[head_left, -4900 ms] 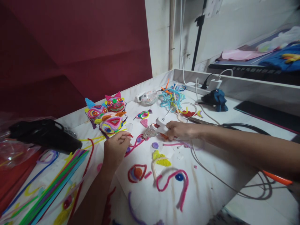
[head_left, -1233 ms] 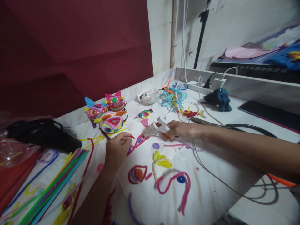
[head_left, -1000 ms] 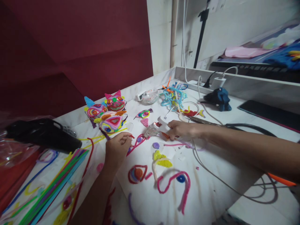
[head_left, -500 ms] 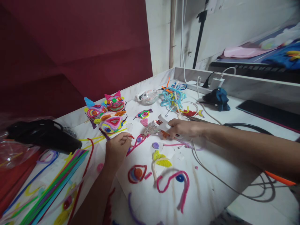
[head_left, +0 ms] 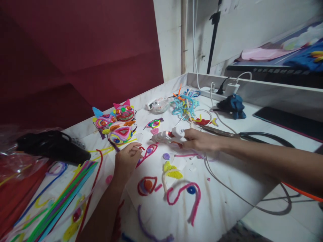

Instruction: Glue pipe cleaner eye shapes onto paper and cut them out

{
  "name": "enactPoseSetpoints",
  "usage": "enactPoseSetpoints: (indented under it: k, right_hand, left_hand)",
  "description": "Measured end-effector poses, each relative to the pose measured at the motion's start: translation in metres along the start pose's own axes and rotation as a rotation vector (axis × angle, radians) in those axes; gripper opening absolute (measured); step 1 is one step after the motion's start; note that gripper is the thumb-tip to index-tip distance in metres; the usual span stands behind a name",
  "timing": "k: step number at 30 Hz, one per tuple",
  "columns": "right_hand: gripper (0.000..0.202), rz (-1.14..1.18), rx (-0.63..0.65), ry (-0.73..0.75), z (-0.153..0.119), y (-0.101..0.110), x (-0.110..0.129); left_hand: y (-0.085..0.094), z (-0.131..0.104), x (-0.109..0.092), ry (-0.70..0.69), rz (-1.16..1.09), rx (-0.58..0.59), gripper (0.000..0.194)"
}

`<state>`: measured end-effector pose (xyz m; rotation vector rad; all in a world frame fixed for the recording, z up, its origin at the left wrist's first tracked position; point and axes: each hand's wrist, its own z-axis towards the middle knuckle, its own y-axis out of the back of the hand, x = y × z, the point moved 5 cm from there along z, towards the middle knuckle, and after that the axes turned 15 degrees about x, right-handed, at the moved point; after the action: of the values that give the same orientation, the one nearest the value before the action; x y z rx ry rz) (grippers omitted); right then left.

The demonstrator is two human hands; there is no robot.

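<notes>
I have the white hot glue gun (head_left: 164,137) over the middle of the table (head_left: 244,127), its nozzle pointing left, just beyond the pink chenille loop (head_left: 150,154); I can't tell from here how far the tip sits above the surface. The right hand (head_left: 198,138) is wrapped around its grip, and that is where I'd hold it: I expect a stiff plastic body of modest weight, front-heavy, with a hot nozzle to be left well alone. The grey cable (head_left: 279,213) curving off to the right could drag on it. Apart from that hand, the left hand (head_left: 127,157) pinches a short red chenille piece (head_left: 142,148) at its fingertips, close to the loop. That scrap should be almost weightless, fuzzy and easy to bend, so I'd grip lightly at one end and keep skin away from the glue. The loop, around a purple coil (head_left: 149,150), looks just as soft; I'd touch only its outer edge, since a hard squeeze would probably spoil the curve. Farther out lie the yellow chenille piece (head_left: 174,172) nearer me, scissors (head_left: 218,130) by the right forearm, three decorated animal faces (head_left: 123,132) beyond the left hand, and a bundle of chenille stems (head_left: 63,195) at far left.
</notes>
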<state>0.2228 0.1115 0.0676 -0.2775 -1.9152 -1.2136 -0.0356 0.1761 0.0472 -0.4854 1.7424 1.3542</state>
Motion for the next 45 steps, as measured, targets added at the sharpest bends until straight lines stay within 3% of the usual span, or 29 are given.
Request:
enactPoseSetpoints:
  k: [3, 7, 13, 19, 28, 32, 33, 34, 37, 41, 45]
  right_hand:
    - [0.030, -0.184, -0.047, 0.104, -0.007, -0.001, 0.008]
    - [0.039, -0.483, -0.154, 0.131, -0.016, -0.005, 0.007]
    - [0.034, -0.923, -0.224, 0.045, -0.025, -0.015, -0.009]
    - [0.031, -1.111, -0.260, -0.037, -0.025, -0.015, -0.026]
    - [0.026, -1.030, -0.289, -0.048, -0.026, -0.009, -0.043]
    - [0.021, -0.872, -0.272, 0.000, -0.025, -0.003, -0.018]
    - [0.021, -0.786, -0.256, 0.030, -0.022, -0.002, -0.008]
    - [0.020, -0.555, -0.220, 0.062, -0.016, -0.002, 0.000]
    - [0.020, -0.339, -0.160, 0.065, 0.004, -0.007, 0.023]
    - [0.016, -0.346, -0.180, 0.026, 0.016, -0.008, 0.029]
    - [0.018, -0.455, -0.256, -0.059, -0.008, 0.002, 0.012]
  left_hand:
    - [-0.001, 0.000, 0.002, 0.010, -0.044, 0.011, 0.026]
    - [-0.003, 0.000, 0.006, 0.030, -0.100, 0.016, 0.020]
    - [0.000, 0.003, 0.000, 0.027, -0.118, 0.032, 0.020]
    - [-0.001, 0.016, -0.015, -0.036, -0.027, 0.047, 0.020]
    - [-0.008, 0.038, -0.016, -0.004, 0.023, 0.105, 0.009]
    - [-0.010, 0.039, -0.018, -0.015, 0.001, 0.115, 0.011]
    - [-0.011, 0.039, -0.018, -0.024, -0.010, 0.115, 0.014]
    - [-0.012, 0.037, -0.020, -0.035, -0.020, 0.116, 0.018]
    - [-0.018, 0.029, -0.028, -0.071, -0.046, 0.127, 0.030]
    - [-0.023, 0.012, -0.045, -0.116, -0.139, 0.129, 0.036]
    - [-0.026, 0.001, -0.050, -0.068, -0.249, 0.147, 0.025]
